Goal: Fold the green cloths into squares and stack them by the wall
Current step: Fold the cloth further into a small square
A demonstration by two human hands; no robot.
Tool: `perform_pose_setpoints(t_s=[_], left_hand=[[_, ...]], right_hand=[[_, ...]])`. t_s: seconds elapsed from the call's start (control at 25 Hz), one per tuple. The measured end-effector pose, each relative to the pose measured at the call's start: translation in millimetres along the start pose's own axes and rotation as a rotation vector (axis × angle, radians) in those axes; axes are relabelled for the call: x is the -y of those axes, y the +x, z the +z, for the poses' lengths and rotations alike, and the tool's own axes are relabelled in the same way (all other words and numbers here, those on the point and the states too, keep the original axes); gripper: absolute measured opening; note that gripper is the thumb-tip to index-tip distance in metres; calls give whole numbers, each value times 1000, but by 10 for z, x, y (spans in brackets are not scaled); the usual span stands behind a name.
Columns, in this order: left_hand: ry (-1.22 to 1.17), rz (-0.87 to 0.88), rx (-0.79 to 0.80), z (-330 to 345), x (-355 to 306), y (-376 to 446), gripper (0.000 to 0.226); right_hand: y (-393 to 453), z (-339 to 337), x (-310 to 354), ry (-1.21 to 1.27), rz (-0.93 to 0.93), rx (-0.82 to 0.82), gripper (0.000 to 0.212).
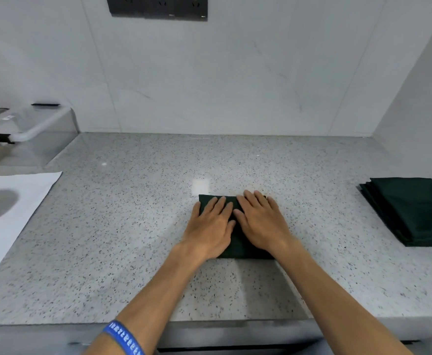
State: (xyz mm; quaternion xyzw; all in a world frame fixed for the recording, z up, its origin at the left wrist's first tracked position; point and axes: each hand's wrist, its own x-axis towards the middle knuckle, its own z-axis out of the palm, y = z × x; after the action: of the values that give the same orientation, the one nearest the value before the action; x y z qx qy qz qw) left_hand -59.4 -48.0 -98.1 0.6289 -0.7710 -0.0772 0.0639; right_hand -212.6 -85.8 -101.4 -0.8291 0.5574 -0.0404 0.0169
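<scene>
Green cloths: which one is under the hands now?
The single folded green cloth at the counter's middle, pressed flat by the left hand and right hand. The others form the stack by the right wall.

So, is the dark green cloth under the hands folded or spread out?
Folded. The dark green cloth is a compact rectangle on the speckled grey counter, pressed flat under the left hand and right hand.

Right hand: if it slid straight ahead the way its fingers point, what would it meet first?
The right hand lies flat on the folded green cloth, fingers aimed away and slightly left. Past the cloth's far edge only bare speckled countertop shows, so the tiled back wall looks like first contact, though depth is uncertain.
</scene>
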Motion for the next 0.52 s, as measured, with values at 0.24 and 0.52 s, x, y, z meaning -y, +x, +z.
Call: perform_pose_setpoints(t_s=[0.24, 0.52], left_hand=[[-32, -19, 55, 128, 99, 71, 60], [-10, -120, 41, 129, 209, 204, 63]], right_hand=[[-37, 134, -69, 81, 105, 58, 65], [-63, 149, -104, 106, 152, 64, 70]])
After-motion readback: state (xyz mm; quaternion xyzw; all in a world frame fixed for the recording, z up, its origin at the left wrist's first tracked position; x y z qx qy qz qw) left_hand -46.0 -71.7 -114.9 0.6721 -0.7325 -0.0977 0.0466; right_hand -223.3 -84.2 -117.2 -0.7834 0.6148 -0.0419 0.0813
